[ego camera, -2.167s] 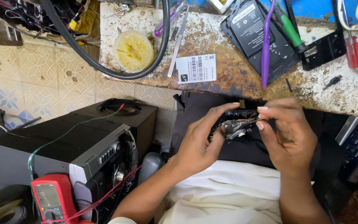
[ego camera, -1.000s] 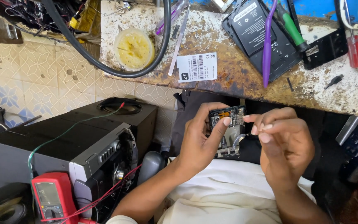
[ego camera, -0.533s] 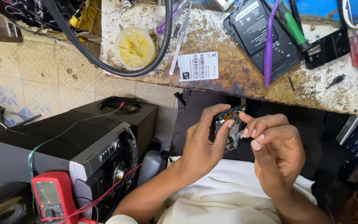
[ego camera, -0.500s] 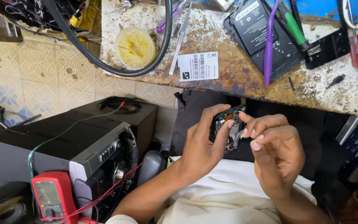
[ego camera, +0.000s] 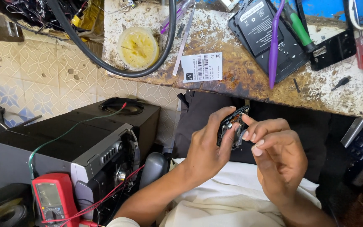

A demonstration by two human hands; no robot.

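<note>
Head view: we've got the small circuit board [ego camera: 231, 126] pinched in our left hand [ego camera: 206, 147] over our lap, below the worktop [ego camera: 232, 75]. Right hand [ego camera: 278, 159] holds nothing, fingertips picking at its edge. Looks like mid-inspection; the next bit probably needs gentle prying.

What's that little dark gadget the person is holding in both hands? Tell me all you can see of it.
The gadget is a small, dark, boxy electronic part with bare metal bits showing on its face, so it looks opened or uncased. It is held up on edge above the lap, just below the workbench. The left hand grips it from the side, thumb along its top; the right hand touches its front with its fingertips. Finer detail is too small to tell.
</note>
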